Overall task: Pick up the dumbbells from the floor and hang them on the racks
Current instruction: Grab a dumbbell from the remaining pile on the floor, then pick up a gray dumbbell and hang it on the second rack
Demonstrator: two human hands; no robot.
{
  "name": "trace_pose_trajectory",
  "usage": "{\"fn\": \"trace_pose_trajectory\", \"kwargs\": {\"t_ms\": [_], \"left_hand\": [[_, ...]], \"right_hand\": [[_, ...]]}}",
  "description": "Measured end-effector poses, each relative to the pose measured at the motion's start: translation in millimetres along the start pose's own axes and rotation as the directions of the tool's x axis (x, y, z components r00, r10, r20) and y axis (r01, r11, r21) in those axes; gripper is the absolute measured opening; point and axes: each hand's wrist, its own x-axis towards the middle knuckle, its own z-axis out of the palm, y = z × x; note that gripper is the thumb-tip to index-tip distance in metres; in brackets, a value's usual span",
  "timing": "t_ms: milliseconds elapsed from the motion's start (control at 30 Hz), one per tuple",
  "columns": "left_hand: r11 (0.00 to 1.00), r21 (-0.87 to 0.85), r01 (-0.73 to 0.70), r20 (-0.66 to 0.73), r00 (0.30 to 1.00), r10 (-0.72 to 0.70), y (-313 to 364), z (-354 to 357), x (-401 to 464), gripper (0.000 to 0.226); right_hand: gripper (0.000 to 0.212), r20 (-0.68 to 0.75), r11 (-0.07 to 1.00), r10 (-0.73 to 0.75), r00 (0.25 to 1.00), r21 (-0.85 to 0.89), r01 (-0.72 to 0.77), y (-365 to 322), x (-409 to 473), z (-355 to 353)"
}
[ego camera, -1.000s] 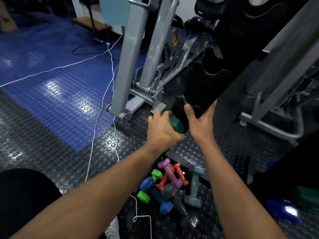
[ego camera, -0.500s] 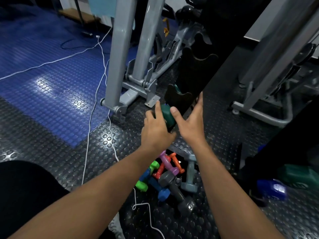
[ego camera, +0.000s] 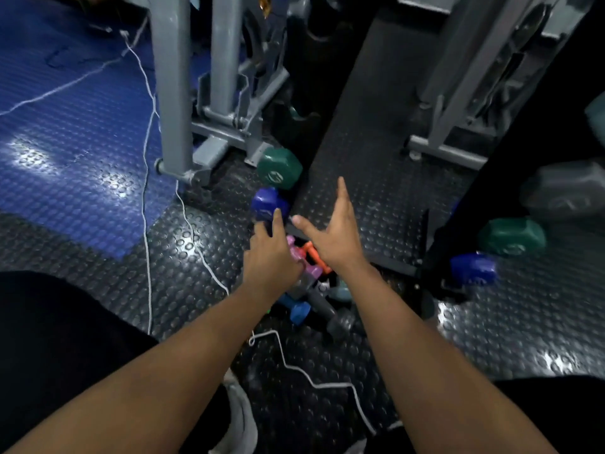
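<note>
So the black studded rubber floor (ego camera: pixel 203 257) fills most of the view, with a blue studded mat (ego camera: pixel 65 142) off at 10 o'clock and grey steel machine posts (ego camera: pixel 170 93) at 12. A tall black dumbbell rack (ego camera: pixel 314 103) runs up the middle; a dark green hex dumbbell (ego camera: pixel 278 168) hangs on it with a blue one (ego camera: pixel 266 203) just below at 6. The pile of small coloured dumbbells (ego camera: pixel 311 286) sits on the floor under both wrists. Left hand (ego camera: pixel 271 253) has its fingers reaching up and touching the blue head, no real grip. Right hand (ego camera: pixel 337 231) is spread flat, fingers released, holding nothing.
</note>
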Motion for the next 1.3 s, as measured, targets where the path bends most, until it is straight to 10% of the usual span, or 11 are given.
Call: {"fn": "trace_pose_trajectory", "kwargs": {"t_ms": [733, 1300], "left_hand": [[0.868, 0.386, -0.313, 0.466, 0.878, 0.110, -8.3, 99.4, -15.7, 0.105], [0.783, 0.488, -0.386, 0.522, 0.848, 0.092, -21.6, 153.1, 22.3, 0.109]], "right_hand": [[0.135, 0.120, 0.903, 0.408, 0.905, -0.198, -0.381, 154.1, -107.0, -10.2], [0.139, 0.215, 0.836, 0.535, 0.817, -0.272, -0.476, 226.9, -99.7, 35.4]]}}
